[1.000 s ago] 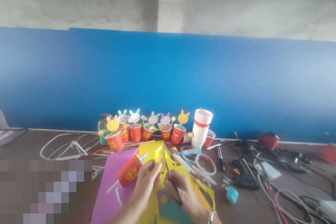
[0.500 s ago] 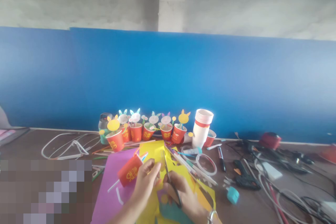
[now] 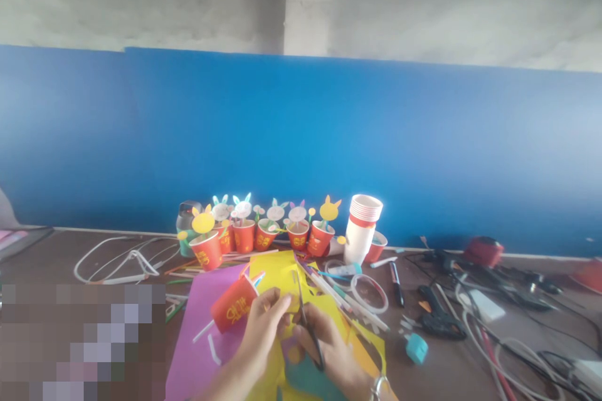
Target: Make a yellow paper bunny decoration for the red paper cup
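- A loop of white cable [image 3: 113, 260] lies on the brown table [image 3: 56, 263] at the far left. The near-left corner of the view is blurred out.
- A row of red cups [image 3: 263, 235] with paper bunny toppers stands at the far edge, against the blue wall panel [image 3: 301, 138].
- A purple sheet [image 3: 195, 344] lies flat near the person. A single red cup [image 3: 234, 312] lies on its side on the sheet, just left of the hands.
- The left hand [image 3: 263, 329] pinches the near edge of the yellow paper [image 3: 277, 272] between thumb and fingers and holds it raised over the purple sheet.
- The scissors [image 3: 305, 319] point away from the person, with their blades at the yellow paper, between the two hands. I cannot tell whether the blades are apart or closed.
- The right hand [image 3: 332, 351] is closed around the scissor handles, with a bracelet [image 3: 379, 386] on its wrist. A teal sheet [image 3: 305, 379] lies under it.
- A stack of white cups [image 3: 361, 229] stands at the right end of the cup row.
- A clear tape ring [image 3: 369, 293] and a black marker [image 3: 395, 282] lie right of the yellow paper.
- A small teal block [image 3: 416, 348] sits near the right hand, with a black glue gun [image 3: 435, 319] just beyond it.
- Tangled cables [image 3: 508, 326] and a red object [image 3: 482, 249] fill the right side of the table.
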The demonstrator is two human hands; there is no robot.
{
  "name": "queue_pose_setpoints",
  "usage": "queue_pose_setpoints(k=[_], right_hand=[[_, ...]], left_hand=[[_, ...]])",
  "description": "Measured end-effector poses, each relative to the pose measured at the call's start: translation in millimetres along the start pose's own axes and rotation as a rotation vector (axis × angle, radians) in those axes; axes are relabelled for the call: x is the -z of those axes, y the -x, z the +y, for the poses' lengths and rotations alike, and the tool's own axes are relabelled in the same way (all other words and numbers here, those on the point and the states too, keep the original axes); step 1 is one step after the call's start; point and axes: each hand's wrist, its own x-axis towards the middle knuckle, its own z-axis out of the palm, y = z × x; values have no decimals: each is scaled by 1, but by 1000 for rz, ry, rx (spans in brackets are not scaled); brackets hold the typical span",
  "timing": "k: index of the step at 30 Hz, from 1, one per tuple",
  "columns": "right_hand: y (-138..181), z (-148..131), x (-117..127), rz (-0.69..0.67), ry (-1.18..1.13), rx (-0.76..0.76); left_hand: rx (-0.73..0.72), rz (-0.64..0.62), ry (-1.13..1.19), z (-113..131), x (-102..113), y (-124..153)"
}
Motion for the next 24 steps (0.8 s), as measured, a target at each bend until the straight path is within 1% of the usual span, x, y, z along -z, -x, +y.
queue_pose_setpoints(k=[9,16,24], right_hand=[[2,-6,-2,29,23,-15],[1,-1,-1,57,28,-16],[1,-6,-3,51,12,-69]], left_hand=[[8,-13,2,2,0,0],[-19,-20,-26,7,0,-1],[-14,-46,-18,13,2,-3]])
